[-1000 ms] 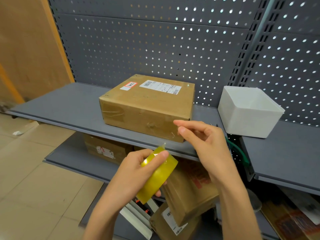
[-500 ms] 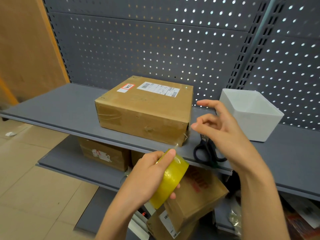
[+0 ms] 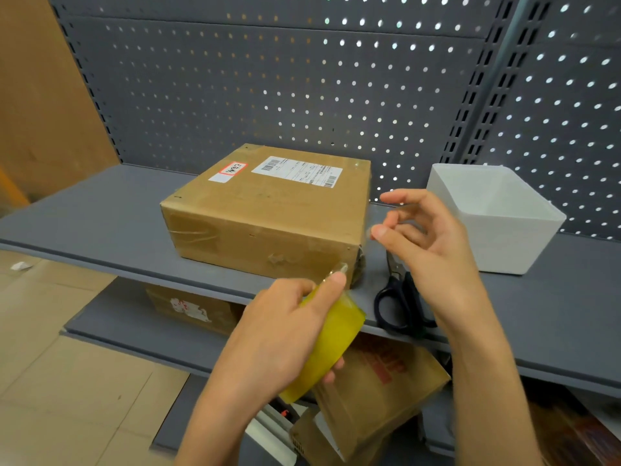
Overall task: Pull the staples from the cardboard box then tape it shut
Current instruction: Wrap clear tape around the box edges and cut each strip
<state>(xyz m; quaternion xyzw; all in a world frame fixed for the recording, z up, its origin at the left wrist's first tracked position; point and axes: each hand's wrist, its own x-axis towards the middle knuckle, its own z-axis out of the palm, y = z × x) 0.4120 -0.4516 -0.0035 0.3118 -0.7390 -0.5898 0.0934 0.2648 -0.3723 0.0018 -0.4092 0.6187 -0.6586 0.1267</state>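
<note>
On the grey shelf (image 3: 100, 227) sits the box (image 3: 268, 213), flaps down, at the front edge. Left hand (image 3: 279, 334) grips the tape roll (image 3: 331, 344) just below the box's near right corner, forefinger pinning the loose end. Right hand (image 3: 426, 237) hangs beside that corner, fingers loosely curled; whether it pinches a clear strip, I cannot tell. Best play, I'd say: draw the tape taut, land it on the lid first, smooth it down. Scissors (image 3: 400, 307) wait nearby for the cut.
</note>
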